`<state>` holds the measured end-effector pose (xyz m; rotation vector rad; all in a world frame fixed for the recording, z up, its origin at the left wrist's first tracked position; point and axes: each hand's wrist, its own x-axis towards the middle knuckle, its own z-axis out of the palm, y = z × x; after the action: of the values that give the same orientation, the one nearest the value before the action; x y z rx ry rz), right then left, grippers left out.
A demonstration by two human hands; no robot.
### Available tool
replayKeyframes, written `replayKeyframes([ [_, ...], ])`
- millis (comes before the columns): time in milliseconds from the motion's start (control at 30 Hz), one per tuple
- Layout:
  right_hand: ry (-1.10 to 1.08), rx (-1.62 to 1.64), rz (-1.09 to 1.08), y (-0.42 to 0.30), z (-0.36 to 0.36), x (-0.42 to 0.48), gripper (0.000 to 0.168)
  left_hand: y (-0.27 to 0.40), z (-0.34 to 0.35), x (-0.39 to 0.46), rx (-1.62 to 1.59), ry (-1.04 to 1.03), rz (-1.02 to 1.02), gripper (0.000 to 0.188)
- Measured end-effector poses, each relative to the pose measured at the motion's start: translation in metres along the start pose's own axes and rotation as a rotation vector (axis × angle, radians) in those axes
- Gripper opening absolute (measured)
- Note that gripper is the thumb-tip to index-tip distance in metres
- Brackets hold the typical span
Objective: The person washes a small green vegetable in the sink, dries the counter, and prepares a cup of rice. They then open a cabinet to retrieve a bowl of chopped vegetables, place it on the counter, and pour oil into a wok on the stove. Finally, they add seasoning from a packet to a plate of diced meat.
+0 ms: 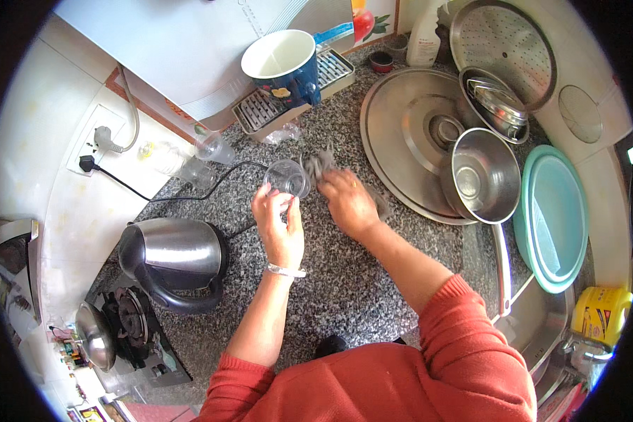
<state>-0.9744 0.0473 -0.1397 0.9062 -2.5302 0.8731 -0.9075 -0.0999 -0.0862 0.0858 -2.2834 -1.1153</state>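
Observation:
My left hand (278,229) holds a clear plastic cup (286,178) by its side, above the speckled granite countertop (343,306). To its right, my right hand (348,203) presses on a grey cloth (319,163) lying on the counter; the cloth is slightly blurred and shows beyond the fingers and beside the palm. Left of my left forearm stands an electric kettle (179,253) of steel and black plastic. A black cord (190,199) runs behind the cup. More clear plastic cups (215,150) lie near the wall.
A large steel lid (395,142) lies at right under a steel saucepan (485,174). Farther right are a turquoise basin (556,216) and a steel sink (538,311). A blue enamel mug (290,74) sits on a slotted rack (258,111) at the back. A gas stove (137,337) is at lower left.

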Motion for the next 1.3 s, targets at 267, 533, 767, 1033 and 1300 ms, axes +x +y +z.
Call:
replayKeyframes([
  [267, -0.298, 0.129, -0.043, -0.086, -0.068, -0.156, 0.04, -0.004, -0.007, -0.032, -0.009, -0.08, 0.025, 0.019],
  [533, -0.043, -0.099, 0.243, -0.049, -0.054, -0.115, 0.042, 0.006, -0.026, -0.05, 0.135, -0.332, 0.052, 0.033],
  [767, 0.094, -0.168, 0.303, 0.003, -0.014, -0.021, 0.037, 0.025, -0.037, -0.027, 0.172, -0.273, 0.117, 0.056],
  [1033, 0.083, -0.163, 0.312, 0.016, 0.006, 0.03, 0.031, -0.04, 0.026, 0.09, 0.307, -0.013, -0.123, 0.065],
  [1300, 0.09, -0.19, 0.227, 0.029, 0.018, 0.048, 0.032, -0.078, 0.087, 0.15, 0.661, 0.05, 0.04, 0.067],
])
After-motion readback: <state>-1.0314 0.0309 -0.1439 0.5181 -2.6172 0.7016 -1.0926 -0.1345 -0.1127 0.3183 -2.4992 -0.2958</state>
